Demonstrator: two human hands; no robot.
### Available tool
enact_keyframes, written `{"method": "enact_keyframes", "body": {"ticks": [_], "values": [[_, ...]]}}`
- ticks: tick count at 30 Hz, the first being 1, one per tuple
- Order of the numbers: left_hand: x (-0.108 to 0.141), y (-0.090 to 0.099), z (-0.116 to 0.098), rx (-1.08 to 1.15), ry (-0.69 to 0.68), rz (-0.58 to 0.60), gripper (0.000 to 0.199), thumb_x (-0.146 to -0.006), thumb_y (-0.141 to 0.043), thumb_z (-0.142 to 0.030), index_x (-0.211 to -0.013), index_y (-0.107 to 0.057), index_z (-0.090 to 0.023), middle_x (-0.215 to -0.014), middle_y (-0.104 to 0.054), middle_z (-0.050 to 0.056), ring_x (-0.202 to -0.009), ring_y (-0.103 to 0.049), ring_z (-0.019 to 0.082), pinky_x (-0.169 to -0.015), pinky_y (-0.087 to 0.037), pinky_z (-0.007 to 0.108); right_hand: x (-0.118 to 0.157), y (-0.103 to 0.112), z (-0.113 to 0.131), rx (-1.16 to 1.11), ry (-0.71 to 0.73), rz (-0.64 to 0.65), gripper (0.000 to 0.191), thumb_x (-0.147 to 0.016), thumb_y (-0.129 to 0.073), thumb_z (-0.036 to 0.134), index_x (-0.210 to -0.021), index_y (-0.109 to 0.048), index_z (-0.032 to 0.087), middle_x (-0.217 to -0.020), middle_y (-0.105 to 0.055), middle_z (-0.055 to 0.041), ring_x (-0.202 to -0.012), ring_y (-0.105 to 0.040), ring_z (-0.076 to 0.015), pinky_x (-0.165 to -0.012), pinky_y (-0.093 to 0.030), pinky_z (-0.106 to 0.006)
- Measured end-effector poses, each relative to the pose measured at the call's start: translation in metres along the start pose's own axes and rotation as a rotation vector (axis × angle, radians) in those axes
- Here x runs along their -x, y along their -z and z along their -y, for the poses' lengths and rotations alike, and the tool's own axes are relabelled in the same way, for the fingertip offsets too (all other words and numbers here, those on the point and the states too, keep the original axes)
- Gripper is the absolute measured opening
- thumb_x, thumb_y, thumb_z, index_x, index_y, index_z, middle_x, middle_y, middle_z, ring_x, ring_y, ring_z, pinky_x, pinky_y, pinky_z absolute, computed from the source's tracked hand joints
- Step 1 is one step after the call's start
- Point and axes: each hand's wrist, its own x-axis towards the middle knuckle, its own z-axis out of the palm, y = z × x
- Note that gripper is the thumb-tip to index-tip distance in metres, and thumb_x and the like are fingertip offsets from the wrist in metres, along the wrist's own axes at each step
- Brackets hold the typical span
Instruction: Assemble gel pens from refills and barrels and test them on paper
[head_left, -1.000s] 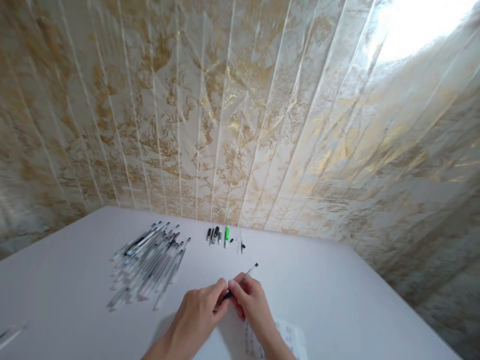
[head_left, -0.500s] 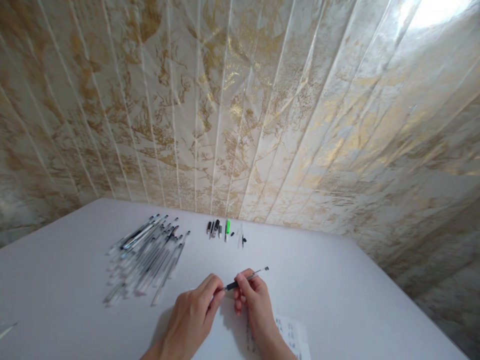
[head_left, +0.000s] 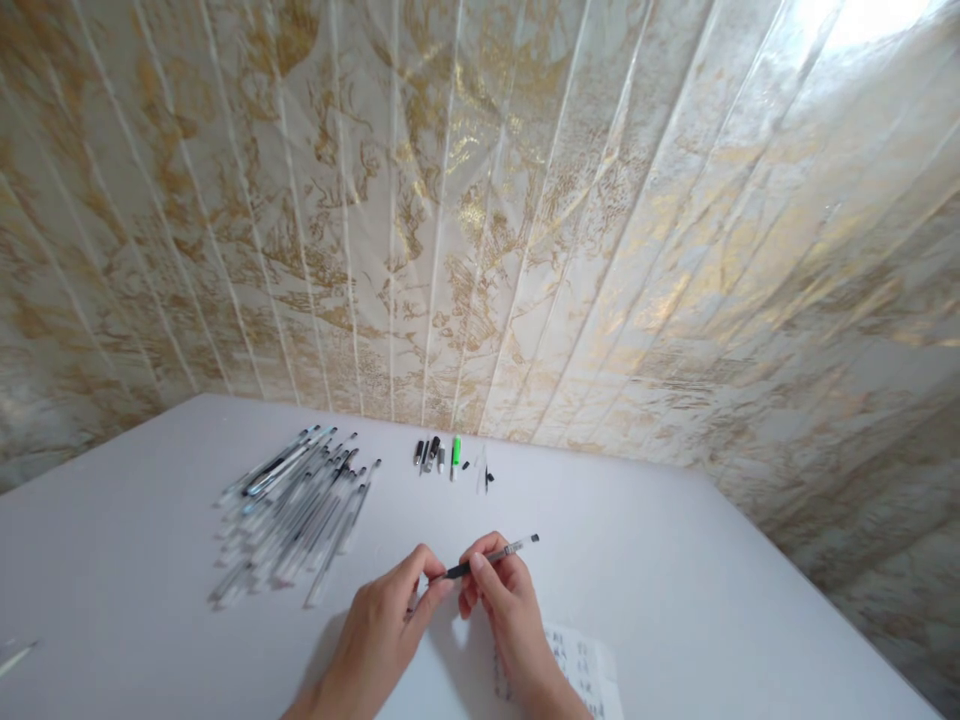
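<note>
Between my two hands is a pen (head_left: 508,551) with a clear barrel and a dark grip, tilted up to the right. My right hand (head_left: 504,590) is closed around its barrel, thumb on the near side. The thumb and forefinger of my left hand (head_left: 394,608) pinch at the pen's lower left end, and that tip is hidden by the fingers. Partly under my right wrist lies a sheet of paper (head_left: 589,672) with rows of handwriting.
A heap of clear pens (head_left: 300,520) spreads over the left of the white table (head_left: 697,590). Farther back are several dark short pieces, a green highlighter (head_left: 456,452) and small black bits (head_left: 490,478). A thin pale object (head_left: 16,657) lies at the left edge. A gold-patterned curtain (head_left: 450,250) stands behind.
My right hand has shifted slightly up and left on the pen, and more of the barrel's printing shows. My left fingers still pinch its lower end.
</note>
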Motion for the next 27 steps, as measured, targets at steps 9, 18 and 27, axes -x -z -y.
{"method": "enact_keyframes", "body": {"ticks": [9, 18, 27], "values": [[-0.0010, -0.0015, 0.0079, 0.012, 0.033, -0.031, 0.014, -0.084, -0.055, -0.030, -0.097, -0.056, -0.024, -0.072, -0.061, -0.006, -0.056, -0.052, 0.012, -0.057, -0.038, 0.019, -0.0029, 0.0007, 0.0024, 0.042, -0.007, -0.027, 0.037, -0.077, -0.071, 0.051, -0.075, -0.054, 0.018, -0.053, -0.050, 0.0056, -0.047, -0.042, -0.0091, -0.047, -0.039, -0.021], [-0.0010, 0.0032, 0.0028, 0.105, 0.027, 0.007, 0.025, -0.088, -0.045, -0.041, -0.102, -0.060, -0.026, -0.085, -0.069, -0.001, -0.063, -0.058, 0.014, -0.062, -0.044, 0.022, -0.0031, 0.0008, 0.0060, 0.062, 0.014, -0.046, 0.037, -0.076, -0.071, 0.052, -0.076, -0.056, 0.018, -0.053, -0.047, 0.0057, -0.048, -0.043, -0.0104, -0.048, -0.041, -0.022], [-0.0048, 0.0022, 0.0075, 0.106, 0.086, 0.011, 0.017, -0.086, -0.048, -0.034, -0.083, -0.061, -0.023, -0.066, -0.066, -0.005, -0.056, -0.056, 0.012, -0.057, -0.039, 0.020, -0.0088, 0.0080, 0.0053, 0.024, 0.047, -0.131, 0.031, -0.078, -0.070, 0.048, -0.076, -0.059, 0.019, -0.054, -0.044, 0.0061, -0.050, -0.042, -0.0107, -0.050, -0.039, -0.023]]}}
